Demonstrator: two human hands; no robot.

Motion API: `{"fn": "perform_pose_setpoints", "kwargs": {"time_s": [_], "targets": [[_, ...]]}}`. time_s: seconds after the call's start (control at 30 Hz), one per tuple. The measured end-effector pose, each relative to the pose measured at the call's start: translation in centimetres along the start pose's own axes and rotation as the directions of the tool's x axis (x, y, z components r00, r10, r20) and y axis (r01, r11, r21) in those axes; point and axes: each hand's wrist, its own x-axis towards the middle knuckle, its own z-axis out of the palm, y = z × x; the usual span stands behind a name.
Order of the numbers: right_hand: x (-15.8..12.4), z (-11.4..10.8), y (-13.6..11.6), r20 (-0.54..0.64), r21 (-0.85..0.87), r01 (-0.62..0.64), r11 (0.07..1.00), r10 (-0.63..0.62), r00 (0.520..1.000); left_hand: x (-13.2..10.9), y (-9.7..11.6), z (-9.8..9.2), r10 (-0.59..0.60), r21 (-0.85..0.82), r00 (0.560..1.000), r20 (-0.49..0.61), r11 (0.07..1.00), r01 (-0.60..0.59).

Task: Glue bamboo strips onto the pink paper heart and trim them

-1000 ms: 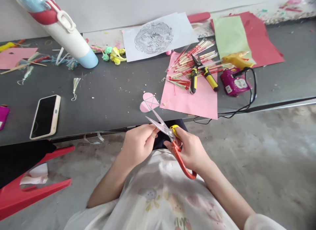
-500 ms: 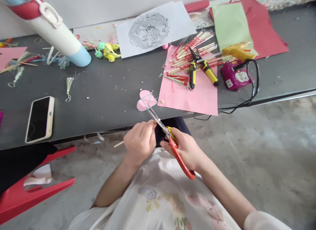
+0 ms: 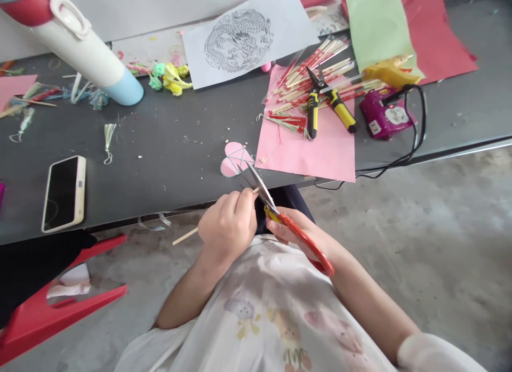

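My left hand [image 3: 228, 228] is closed round a thin wooden stick [image 3: 184, 236]; one end pokes out to the left below the table edge, the other tip shows by my fingertips. My right hand [image 3: 294, 234] grips red-handled scissors [image 3: 298, 236], whose blades [image 3: 256, 185] stand slightly apart at the stick's tip and point up-left. Just beyond the blades a pink heart-shaped paper piece [image 3: 235, 159] lies on the dark table [image 3: 168, 148].
A phone [image 3: 64, 192] lies at the left. A white-and-blue bottle [image 3: 86, 55], a dragon print [image 3: 240, 41], a pink sheet [image 3: 308, 145] with sticks and yellow-handled cutters [image 3: 330, 103], a purple glue gun [image 3: 384, 119] with cord, and green and red papers are on the table. A red stool [image 3: 60, 310] stands lower left.
The stick has slid leftward through my left hand, so more of it sticks out. The scissors have tilted, handle swinging right, and the blades have come onto the stick's tip.
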Motion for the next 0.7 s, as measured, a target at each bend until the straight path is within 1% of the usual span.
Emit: {"fn": "perform_pose_setpoints", "kwargs": {"time_s": [0.1,0.2,0.3,0.33,0.4,0.5,0.6,0.7], "targets": [[0.0,0.0,0.0,0.004,0.017,0.01,1.0,-0.01,1.0,0.1,0.0,0.1,-0.01,-0.02,1.0,0.013,1.0,0.011],[0.1,0.0,0.3,0.007,0.027,0.015,1.0,-0.015,1.0,0.0,-0.1,0.4,-0.003,-0.028,1.0,0.003,1.0,0.003],[0.1,0.0,0.4,-0.005,-0.019,0.019,1.0,-0.019,1.0,-0.1,-0.2,0.7,-0.005,-0.061,1.0,-0.009,0.998,0.005],[0.1,0.1,0.4,-0.038,-0.074,0.019,0.997,-0.022,0.999,-0.1,-0.3,0.7,-0.014,-0.082,1.0,-0.016,0.997,0.012],[0.1,0.3,0.2,-0.133,-0.236,0.011,0.972,-0.044,0.99,-0.1,-0.5,0.9,-0.036,-0.137,0.999,-0.024,0.99,0.033],[-0.1,0.8,-0.3,-0.253,-0.471,-0.02,0.882,-0.114,0.961,-0.1,-0.9,0.8,-0.05,-0.232,0.999,0.0,0.971,0.049],[-0.4,1.1,-0.4,-0.278,-0.609,-0.003,0.793,-0.21,0.937,-0.2,-1.2,0.5,-0.045,-0.314,0.998,0.031,0.948,0.053],[-0.7,1.2,-0.3,-0.236,-0.696,0.072,0.715,-0.322,0.917,-0.3,-1.2,0.1,-0.071,-0.396,0.997,0.034,0.915,0.079]]}}
